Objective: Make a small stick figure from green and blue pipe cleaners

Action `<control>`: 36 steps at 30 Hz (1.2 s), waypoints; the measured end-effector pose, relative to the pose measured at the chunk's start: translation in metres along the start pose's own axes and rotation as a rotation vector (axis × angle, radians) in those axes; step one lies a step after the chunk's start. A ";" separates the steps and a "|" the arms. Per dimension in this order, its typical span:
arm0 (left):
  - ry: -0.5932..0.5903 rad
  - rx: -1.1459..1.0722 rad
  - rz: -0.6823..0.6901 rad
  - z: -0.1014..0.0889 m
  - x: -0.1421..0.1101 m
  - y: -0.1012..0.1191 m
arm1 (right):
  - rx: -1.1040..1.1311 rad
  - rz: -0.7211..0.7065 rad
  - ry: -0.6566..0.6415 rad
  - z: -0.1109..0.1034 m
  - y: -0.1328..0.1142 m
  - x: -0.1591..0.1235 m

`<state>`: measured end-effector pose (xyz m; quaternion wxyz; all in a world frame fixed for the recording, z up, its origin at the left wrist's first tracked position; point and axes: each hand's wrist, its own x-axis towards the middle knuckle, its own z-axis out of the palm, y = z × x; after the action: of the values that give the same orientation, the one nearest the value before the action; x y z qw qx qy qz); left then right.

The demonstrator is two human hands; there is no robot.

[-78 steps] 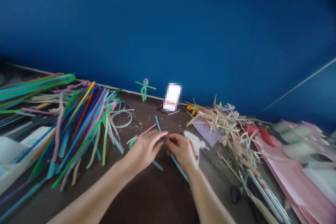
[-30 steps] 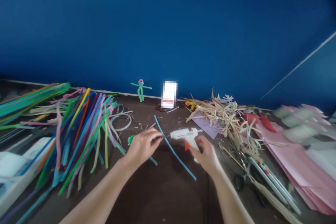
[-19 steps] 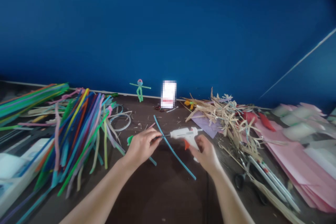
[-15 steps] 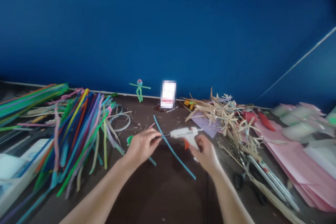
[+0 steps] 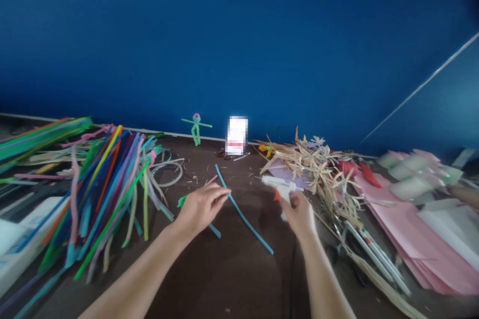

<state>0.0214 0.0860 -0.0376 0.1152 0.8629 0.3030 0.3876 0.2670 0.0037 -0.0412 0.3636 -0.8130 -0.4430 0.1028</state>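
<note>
My left hand [image 5: 200, 209] is closed around a crossing of thin blue pipe cleaners at the middle of the dark table [image 5: 239, 279]. One long blue pipe cleaner [image 5: 243, 217] runs diagonally past its fingertips, and a short blue end [image 5: 214, 231] sticks out below the hand. A green tuft [image 5: 181, 201] shows beyond the hand. My right hand [image 5: 300, 215] grips a white hot glue gun [image 5: 282, 187] with an orange trigger, its nozzle pointing left and away from the blue pipe cleaner.
A heap of multicoloured pipe cleaners [image 5: 105, 194] lies to the left, with a pale coil [image 5: 166, 174] beside it. Dried straw strips [image 5: 314, 169] and pink paper sheets [image 5: 407, 229] lie right. A small pipe-cleaner figure [image 5: 196, 129] and a pixelated card [image 5: 236, 135] stand against the blue wall [image 5: 239, 35].
The glue gun has moved right, away from the blue pipe cleaners, and now tilts differently in my right hand. Earlier, both hands were together on the pipe cleaners without the gun in view.
</note>
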 end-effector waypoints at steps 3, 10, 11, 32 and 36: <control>-0.026 -0.024 -0.004 -0.002 0.001 0.003 | -0.212 0.035 0.013 -0.001 0.005 0.002; -0.035 -0.049 -0.037 -0.006 0.004 0.007 | -0.414 -0.050 0.110 -0.010 -0.016 -0.004; -0.038 -0.056 -0.046 -0.006 0.004 0.007 | -0.354 -0.116 0.146 -0.010 -0.025 -0.006; -0.104 -0.059 -0.068 -0.001 0.001 0.006 | 0.450 -0.325 -0.426 0.056 -0.084 -0.022; -0.035 -0.020 -0.017 -0.005 0.002 0.008 | 0.519 -0.259 -0.414 0.055 -0.082 -0.019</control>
<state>0.0226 0.0803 -0.0296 0.1323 0.8659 0.3042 0.3744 0.1759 0.0439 -0.0280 0.4704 -0.5926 -0.5659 0.3277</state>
